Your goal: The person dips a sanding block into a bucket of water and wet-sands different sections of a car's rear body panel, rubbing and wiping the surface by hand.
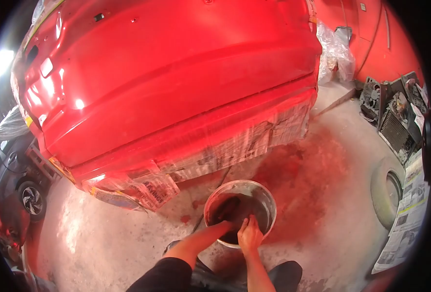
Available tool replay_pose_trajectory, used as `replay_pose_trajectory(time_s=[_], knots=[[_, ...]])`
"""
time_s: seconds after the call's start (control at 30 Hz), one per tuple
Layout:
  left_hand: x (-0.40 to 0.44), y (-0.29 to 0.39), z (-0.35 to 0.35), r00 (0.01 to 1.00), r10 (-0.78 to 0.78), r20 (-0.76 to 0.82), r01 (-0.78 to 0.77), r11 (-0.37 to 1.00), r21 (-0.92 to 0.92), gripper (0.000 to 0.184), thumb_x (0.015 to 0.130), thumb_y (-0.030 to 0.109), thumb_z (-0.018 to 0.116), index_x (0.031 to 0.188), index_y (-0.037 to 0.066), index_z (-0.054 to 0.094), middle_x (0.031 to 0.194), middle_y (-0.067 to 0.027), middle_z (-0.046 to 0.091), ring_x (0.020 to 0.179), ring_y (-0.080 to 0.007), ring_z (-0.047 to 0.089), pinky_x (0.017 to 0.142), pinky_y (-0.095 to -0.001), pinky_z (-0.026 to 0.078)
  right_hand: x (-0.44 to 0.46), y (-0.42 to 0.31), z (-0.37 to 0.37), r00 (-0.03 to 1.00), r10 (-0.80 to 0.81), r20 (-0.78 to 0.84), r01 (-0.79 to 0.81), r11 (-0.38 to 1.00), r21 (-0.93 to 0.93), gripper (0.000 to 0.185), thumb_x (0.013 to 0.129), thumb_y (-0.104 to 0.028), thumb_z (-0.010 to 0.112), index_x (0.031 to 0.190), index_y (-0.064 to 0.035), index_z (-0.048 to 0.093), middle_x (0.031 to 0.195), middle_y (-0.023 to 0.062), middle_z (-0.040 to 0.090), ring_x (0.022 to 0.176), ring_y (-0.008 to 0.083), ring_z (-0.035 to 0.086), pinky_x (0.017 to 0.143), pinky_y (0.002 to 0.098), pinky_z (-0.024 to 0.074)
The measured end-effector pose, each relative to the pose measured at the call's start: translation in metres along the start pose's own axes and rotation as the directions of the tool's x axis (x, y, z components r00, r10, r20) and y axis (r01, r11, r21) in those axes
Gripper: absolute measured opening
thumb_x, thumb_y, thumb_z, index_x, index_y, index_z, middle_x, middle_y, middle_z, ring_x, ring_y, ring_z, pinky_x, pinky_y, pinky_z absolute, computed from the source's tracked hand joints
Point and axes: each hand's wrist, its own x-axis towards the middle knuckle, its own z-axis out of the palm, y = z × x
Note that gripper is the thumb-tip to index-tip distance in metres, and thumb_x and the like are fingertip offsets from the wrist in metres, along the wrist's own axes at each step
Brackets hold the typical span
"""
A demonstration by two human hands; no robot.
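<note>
A round bucket (272, 204) of dark, murky liquid stands on the floor in front of me. My left hand (229, 226) reaches into it; the fingers are lost in the liquid, so their state is hidden. Over the near right part of the bucket is my right hand (250, 235), its fingers drawn together. Whatever it may hold cannot be made out. Beyond the bucket rises a glossy red car body panel (186, 63), with newspaper masking (215, 160) along its lower edge.
To the right lie a tyre (386, 192), car radiator and fan parts (393, 114) and newspaper sheets (405, 214). A dark car (13, 180) stands at the left. Clear plastic sheeting (334, 53) hangs at the back right. Red overspray stains the concrete floor (317, 170).
</note>
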Motion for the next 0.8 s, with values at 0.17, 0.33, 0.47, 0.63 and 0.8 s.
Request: replay_pose_trajectory(time_s=[0.17,0.33,0.47,0.63,0.8], knots=[[-0.066,-0.008,-0.087,0.903,0.401,-0.151,-0.344,0.888,0.304,0.037,0.108,0.029,0.047,0.111,0.001,0.071,0.092,-0.0164,0.071,0.091,-0.0251,0.068,0.081,-0.043,0.055,-0.001,0.005,0.01,0.998,-0.023,-0.056,0.024,1.0,0.011,0.034,0.104,-0.025,0.052,0.125,-0.0004,0.062,0.121,0.0239,0.069,0.099,0.0426,0.071,0.078,0.0509,0.0579],[-0.215,-0.004,-0.339,0.339,0.339,-0.878,-0.062,0.939,0.339,0.036,0.105,0.033,0.054,0.092,0.003,0.07,0.066,-0.0215,0.062,0.066,-0.0451,0.063,0.052,-0.0491,0.048,-0.004,0.001,0.013,0.999,0.045,0.013,-0.044,0.997,-0.064,0.037,0.106,-0.029,0.048,0.128,-0.0032,0.062,0.119,0.0218,0.07,0.1,0.044,0.069,0.082,0.0537,0.0554],[-0.293,-0.052,-0.41,0.109,0.535,-0.838,0.514,0.691,0.508,0.045,0.094,0.041,0.069,0.126,0.01,0.062,0.14,-0.0165,0.055,0.127,-0.0351,0.054,0.098,-0.0555,0.045,-0.002,-0.006,0.005,0.993,0.091,0.075,-0.08,0.986,-0.146,0.038,0.107,-0.031,0.046,0.131,-0.0049,0.062,0.119,0.0207,0.07,0.101,0.0438,0.069,0.082,0.0544,0.0544],[-0.394,-0.128,-0.376,0.25,0.38,-0.89,0.658,0.608,0.444,0.094,0.091,0.059,0.066,0.163,0.011,0.03,0.169,-0.0179,0.028,0.157,-0.037,0.024,0.123,-0.0667,0.014,-0.003,0.006,0.016,0.991,0.107,0.085,-0.089,0.977,-0.196,0.042,0.109,-0.036,0.043,0.133,-0.0089,0.063,0.122,0.0164,0.07,0.106,0.0415,0.068,0.085,0.0524,0.054],[-0.523,-0.239,-0.326,0.107,0.378,-0.92,0.793,0.526,0.309,0.106,0.094,0.073,0.051,0.162,-0.002,0.022,0.169,-0.0279,0.018,0.158,-0.0446,0.013,0.123,-0.0656,0.008,0.001,-0.005,0.011,0.992,0.096,0.08,-0.08,0.978,-0.194,0.041,0.11,-0.033,0.041,0.132,-0.0077,0.065,0.124,0.0166,0.071,0.106,0.0413,0.068,0.085,0.0518,0.0544]])
